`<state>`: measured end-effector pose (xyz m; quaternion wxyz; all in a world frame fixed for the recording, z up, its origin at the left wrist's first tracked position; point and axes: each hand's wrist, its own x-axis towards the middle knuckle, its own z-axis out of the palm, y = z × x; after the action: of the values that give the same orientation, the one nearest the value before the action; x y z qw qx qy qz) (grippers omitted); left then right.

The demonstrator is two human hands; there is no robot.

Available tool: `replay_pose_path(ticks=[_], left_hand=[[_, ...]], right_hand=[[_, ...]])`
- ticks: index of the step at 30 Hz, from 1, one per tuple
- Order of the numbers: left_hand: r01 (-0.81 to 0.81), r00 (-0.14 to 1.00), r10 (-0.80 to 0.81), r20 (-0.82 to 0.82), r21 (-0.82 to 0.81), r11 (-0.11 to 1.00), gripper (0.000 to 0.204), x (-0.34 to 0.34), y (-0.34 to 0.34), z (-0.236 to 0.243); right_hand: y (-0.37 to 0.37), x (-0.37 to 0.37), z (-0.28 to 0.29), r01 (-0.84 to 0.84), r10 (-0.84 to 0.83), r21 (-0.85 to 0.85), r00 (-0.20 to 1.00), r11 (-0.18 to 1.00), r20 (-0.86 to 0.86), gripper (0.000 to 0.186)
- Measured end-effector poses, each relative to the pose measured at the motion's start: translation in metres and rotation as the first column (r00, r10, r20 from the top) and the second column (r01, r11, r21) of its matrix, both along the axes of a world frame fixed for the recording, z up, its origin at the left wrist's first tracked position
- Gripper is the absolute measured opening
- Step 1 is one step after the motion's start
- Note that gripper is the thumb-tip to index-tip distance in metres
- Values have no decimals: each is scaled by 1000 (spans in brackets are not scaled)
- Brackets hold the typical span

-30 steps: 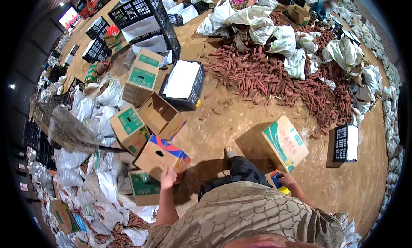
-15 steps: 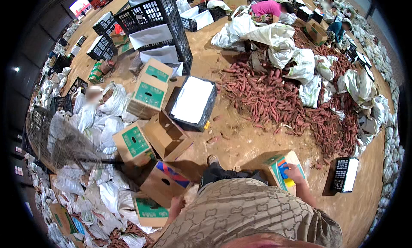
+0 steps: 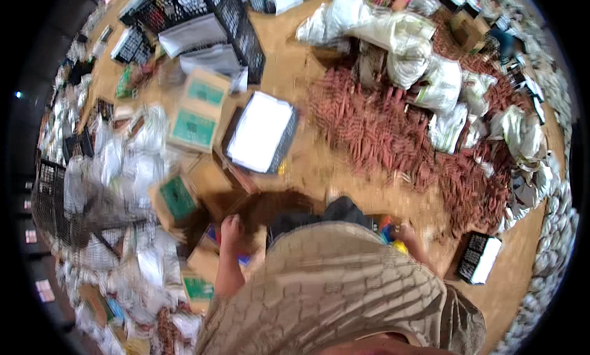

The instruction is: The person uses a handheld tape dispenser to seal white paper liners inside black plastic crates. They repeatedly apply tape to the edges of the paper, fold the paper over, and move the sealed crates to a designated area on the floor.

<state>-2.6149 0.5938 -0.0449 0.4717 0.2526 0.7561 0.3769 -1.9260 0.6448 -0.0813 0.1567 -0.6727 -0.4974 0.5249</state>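
Motion blurs the picture. My left hand [image 3: 232,229] is at a cardboard box [image 3: 206,263] with blue-purple print; its fingers look curled, but smear hides whether they grip it. At my right side, my right hand [image 3: 405,235] is closed on a blue, red and yellow object [image 3: 386,228], its yellow part low beside my shirt. Its exact kind is too blurred to tell. Ahead of my left hand are an open cardboard box [image 3: 212,180] and a carton with a green panel [image 3: 177,198].
Ahead stands a dark crate with a white sheet on top [image 3: 261,134], beside stacked cartons [image 3: 195,112]. Sweet potatoes [image 3: 381,134] are heaped at the right among white sacks [image 3: 445,85]. Another crate [image 3: 476,257] sits right of me. More sacks [image 3: 132,164] lie left. Other people are far ahead.
My left hand has moved forward and left across the blue-printed box. My right hand has shifted slightly left and forward. The carton that was beneath it no longer shows clearly. The view has swung.
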Motion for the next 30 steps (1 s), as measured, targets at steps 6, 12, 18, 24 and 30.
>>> replay_pose_path(ticks=[6,12,18,24,30], left_hand=[[-172,961,245,125,-423,890,28,61,-19,-7],[-178,964,243,109,-414,893,30,99,25,-36],[-84,964,158,216,-318,944,33,130,83,-53],[28,999,-33,-15,-258,966,29,109,83,-60],[-92,847,12,532,124,988,34,136,233,35]], right_hand=[[97,24,62,125,-151,-166,976,978,-156,43],[149,46,71,-56,88,-144,969,988,229,38],[200,18,55,-194,211,-95,953,976,217,41],[240,-80,120,-267,267,72,964,961,9,51],[297,-226,211,-575,581,97,812,813,-56,60]])
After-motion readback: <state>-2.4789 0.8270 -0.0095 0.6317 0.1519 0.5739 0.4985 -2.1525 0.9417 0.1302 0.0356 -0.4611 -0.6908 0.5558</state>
